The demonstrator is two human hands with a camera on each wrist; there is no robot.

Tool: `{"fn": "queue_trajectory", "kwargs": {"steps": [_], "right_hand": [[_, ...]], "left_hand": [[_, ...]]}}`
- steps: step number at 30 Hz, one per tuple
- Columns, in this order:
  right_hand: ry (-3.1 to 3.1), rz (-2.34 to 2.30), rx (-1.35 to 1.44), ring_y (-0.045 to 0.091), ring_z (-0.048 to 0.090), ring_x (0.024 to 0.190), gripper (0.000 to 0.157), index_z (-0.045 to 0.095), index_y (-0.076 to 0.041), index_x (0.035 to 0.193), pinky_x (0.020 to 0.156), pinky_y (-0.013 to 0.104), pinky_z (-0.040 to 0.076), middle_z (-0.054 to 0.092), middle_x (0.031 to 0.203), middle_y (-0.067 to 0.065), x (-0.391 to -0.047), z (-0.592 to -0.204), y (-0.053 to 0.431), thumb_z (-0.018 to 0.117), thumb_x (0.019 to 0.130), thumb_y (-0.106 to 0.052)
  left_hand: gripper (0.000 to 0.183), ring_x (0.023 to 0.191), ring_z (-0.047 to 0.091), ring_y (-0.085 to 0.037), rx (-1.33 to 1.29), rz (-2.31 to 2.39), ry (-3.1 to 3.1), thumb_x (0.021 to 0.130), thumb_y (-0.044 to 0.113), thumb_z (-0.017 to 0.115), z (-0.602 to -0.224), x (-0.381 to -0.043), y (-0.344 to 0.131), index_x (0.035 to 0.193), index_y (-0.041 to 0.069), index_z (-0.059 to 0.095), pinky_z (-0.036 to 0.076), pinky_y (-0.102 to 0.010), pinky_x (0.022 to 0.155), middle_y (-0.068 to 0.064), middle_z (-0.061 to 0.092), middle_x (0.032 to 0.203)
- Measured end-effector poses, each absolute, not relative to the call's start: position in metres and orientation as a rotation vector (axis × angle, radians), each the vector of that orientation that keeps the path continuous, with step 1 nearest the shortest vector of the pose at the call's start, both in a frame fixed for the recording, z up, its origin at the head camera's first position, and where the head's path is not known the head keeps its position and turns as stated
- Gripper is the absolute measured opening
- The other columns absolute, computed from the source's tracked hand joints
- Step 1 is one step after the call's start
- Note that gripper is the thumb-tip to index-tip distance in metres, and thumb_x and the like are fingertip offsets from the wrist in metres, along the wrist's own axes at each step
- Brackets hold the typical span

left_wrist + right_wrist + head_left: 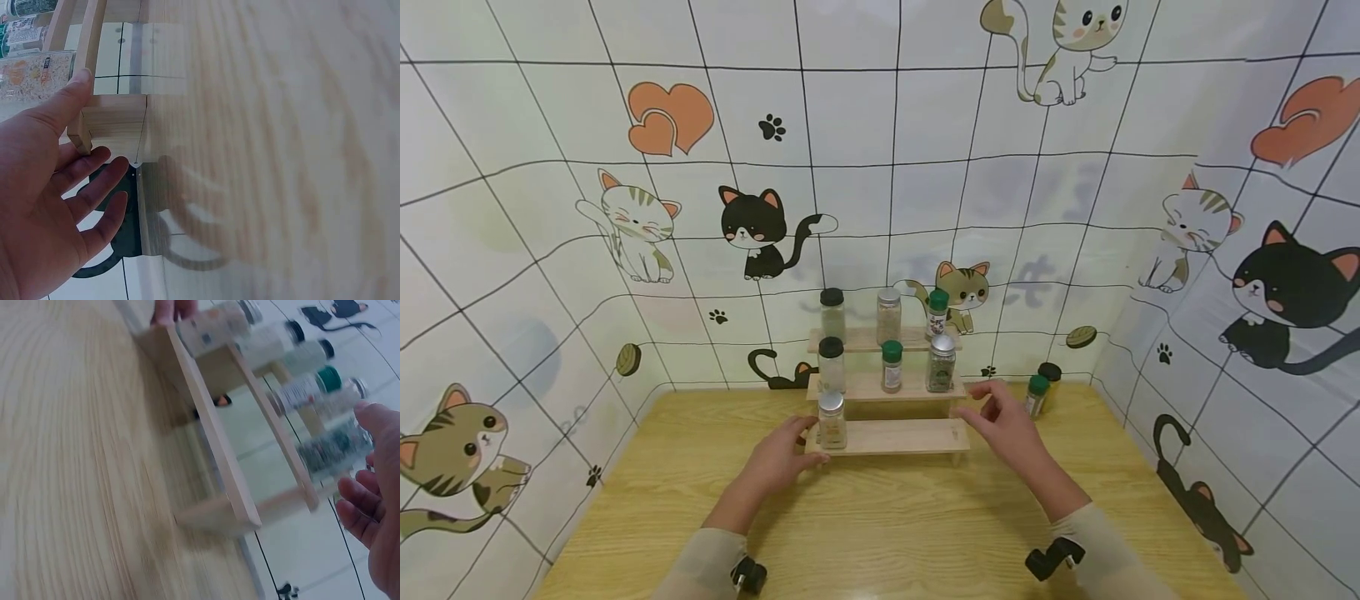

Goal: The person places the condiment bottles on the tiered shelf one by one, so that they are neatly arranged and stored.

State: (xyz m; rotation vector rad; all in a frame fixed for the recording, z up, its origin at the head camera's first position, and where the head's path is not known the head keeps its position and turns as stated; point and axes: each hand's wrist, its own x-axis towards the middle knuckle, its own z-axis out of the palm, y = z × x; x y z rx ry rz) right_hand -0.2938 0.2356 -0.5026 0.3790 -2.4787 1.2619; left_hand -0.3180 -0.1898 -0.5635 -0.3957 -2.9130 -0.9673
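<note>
A three-tier wooden spice rack [895,435] stands on the table with spice jars on its steps. My left hand [777,458] grips the left end of the bottom step; in the left wrist view its thumb lies on the front edge and its fingers curl by the end. Right beside that hand is a silver-lidded jar [831,423] of pale contents. My right hand [1006,427] is beside the rack's right end, fingers loosely bent and holding nothing. Near it on the middle step is a silver-lidded jar [334,450] of dark green flakes.
A green-lidded jar [892,367] and a black-lidded jar [831,364] share the middle step. Three more jars line the top step. To the right, a green-lidded jar [1036,397] and a black-lidded one [1051,373] stand on the table [880,525]. Cat-printed sheeting [865,108] surrounds the table.
</note>
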Motion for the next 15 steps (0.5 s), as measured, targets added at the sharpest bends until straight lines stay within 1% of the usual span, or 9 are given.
{"fn": "queue_trajectory", "kwargs": {"steps": [3,6,9,12,15], "right_hand": [[-2.477,1.211,0.331,0.017,0.059,0.076,0.039,0.066,-0.012,0.133,0.063,0.032,0.051,0.067,0.113,0.009,-0.297,-0.506,0.259,0.083,0.104,-0.032],[-2.472,1.147,0.273,0.018,0.060,0.082,0.042,0.065,-0.009,0.137,0.066,0.031,0.053,0.064,0.127,0.012,-0.301,-0.510,0.283,0.081,0.105,-0.032],[-2.490,1.085,0.211,0.020,0.061,0.085,0.048,0.061,-0.006,0.144,0.065,0.031,0.052,0.059,0.131,0.017,-0.306,-0.512,0.306,0.079,0.107,-0.031],[-2.505,1.035,0.165,0.025,0.062,0.086,0.051,0.057,-0.003,0.150,0.062,0.031,0.051,0.053,0.134,0.022,-0.313,-0.513,0.326,0.077,0.108,-0.025],[-2.523,0.972,0.128,0.031,0.062,0.090,0.054,0.054,0.001,0.153,0.062,0.033,0.050,0.050,0.136,0.027,-0.321,-0.517,0.340,0.076,0.108,-0.019]], "left_hand": [[0.075,0.121,0.070,-0.028,-0.392,-0.966,-2.915,0.093,0.043,0.092,-0.563,-0.318,-0.189,0.155,0.013,0.062,0.057,-0.058,0.100,-0.005,0.066,0.146],[0.075,0.122,0.070,-0.029,-0.390,-0.971,-2.913,0.093,0.042,0.092,-0.563,-0.316,-0.189,0.155,0.013,0.062,0.057,-0.059,0.102,-0.006,0.066,0.148],[0.074,0.123,0.070,-0.031,-0.398,-0.966,-2.907,0.093,0.041,0.092,-0.563,-0.315,-0.188,0.154,0.012,0.062,0.056,-0.059,0.102,-0.007,0.065,0.148],[0.075,0.123,0.070,-0.031,-0.397,-0.962,-2.906,0.092,0.041,0.092,-0.563,-0.315,-0.188,0.154,0.012,0.062,0.056,-0.060,0.102,-0.007,0.065,0.148],[0.075,0.123,0.070,-0.030,-0.388,-0.962,-2.908,0.093,0.041,0.092,-0.563,-0.315,-0.188,0.155,0.012,0.062,0.056,-0.060,0.102,-0.007,0.065,0.148]]}}
